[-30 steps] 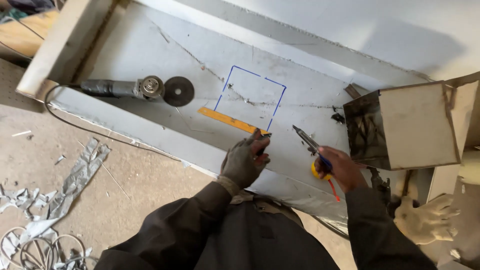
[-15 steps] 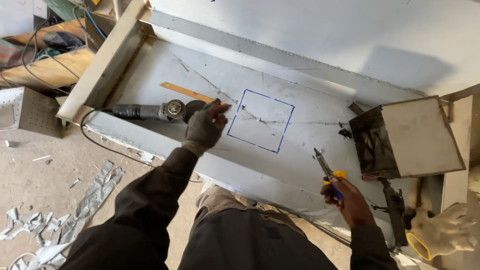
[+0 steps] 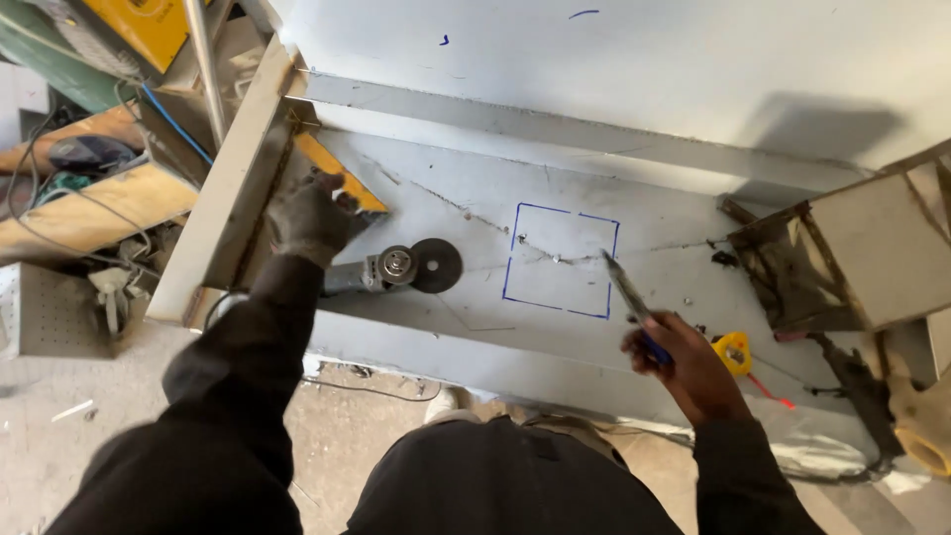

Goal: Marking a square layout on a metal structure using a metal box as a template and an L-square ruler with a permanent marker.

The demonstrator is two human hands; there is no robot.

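Note:
My gloved left hand [image 3: 309, 216] reaches to the far left corner of the grey metal sheet [image 3: 634, 188] and grips the end of a yellow ruler [image 3: 342, 178] lying against the side rail. Just below that hand lies an angle grinder [image 3: 381, 269], its dark disc [image 3: 436, 265] flat on the sheet. A blue square outline [image 3: 560, 260] is drawn mid-sheet. My bare right hand [image 3: 688, 369] holds a slim pointed tool with a blue grip [image 3: 634, 302], its tip at the square's right edge.
A yellow tape measure [image 3: 734, 353] with a red strap lies by my right hand. An open metal box [image 3: 862, 248] stands at the right, with a pale glove [image 3: 921, 416] below it. Cables, planks and a yellow machine [image 3: 129, 25] crowd the left.
My left hand has carried the yellow ruler from beside the square, past the grinder, to the sheet's far left corner. My right hand has brought the tool up to the square's right edge.

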